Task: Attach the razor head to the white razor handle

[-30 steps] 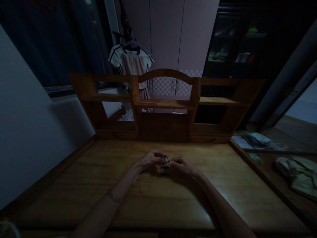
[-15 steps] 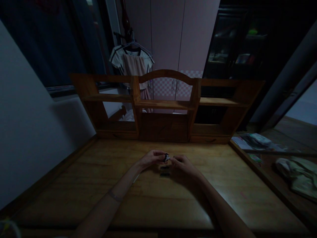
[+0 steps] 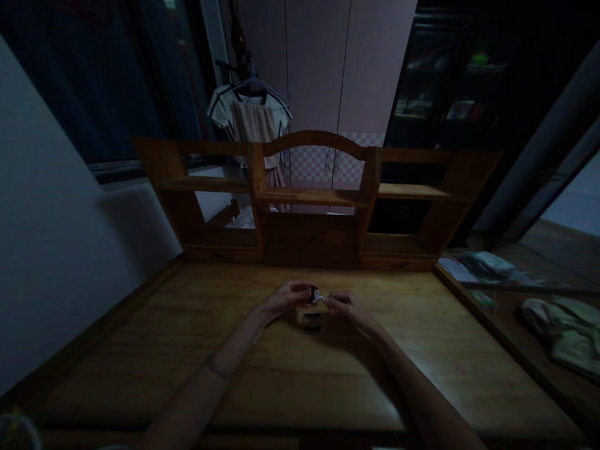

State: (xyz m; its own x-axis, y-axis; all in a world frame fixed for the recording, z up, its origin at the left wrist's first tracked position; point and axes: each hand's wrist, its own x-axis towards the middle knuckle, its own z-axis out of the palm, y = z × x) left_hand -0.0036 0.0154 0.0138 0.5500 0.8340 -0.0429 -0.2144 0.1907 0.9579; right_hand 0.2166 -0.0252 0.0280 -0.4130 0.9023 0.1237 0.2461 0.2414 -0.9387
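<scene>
My left hand [image 3: 291,296] pinches a small black and silver object [image 3: 316,295] above the middle of the wooden desk [image 3: 225,387]. Its silver part points right, toward my right hand [image 3: 345,305], whose thumb and fingers are pressed together at the object's right end. Whatever those fingertips hold is too small and dim to make out. Just below the hands, two small dark pieces lie on the desk one in front of the other, an upper one [image 3: 312,317] and a lower one [image 3: 312,329].
A wooden shelf unit [image 3: 312,199] stands along the desk's far edge. Papers and a plastic bag [image 3: 490,265] lie beyond the right edge, with a light green cloth bag [image 3: 569,331] nearer. A round container [image 3: 19,431] shows at the lower left corner.
My right hand has shifted very slightly, and the silver part of the held object shows a little more between the hands. The two dark pieces lie where they were.
</scene>
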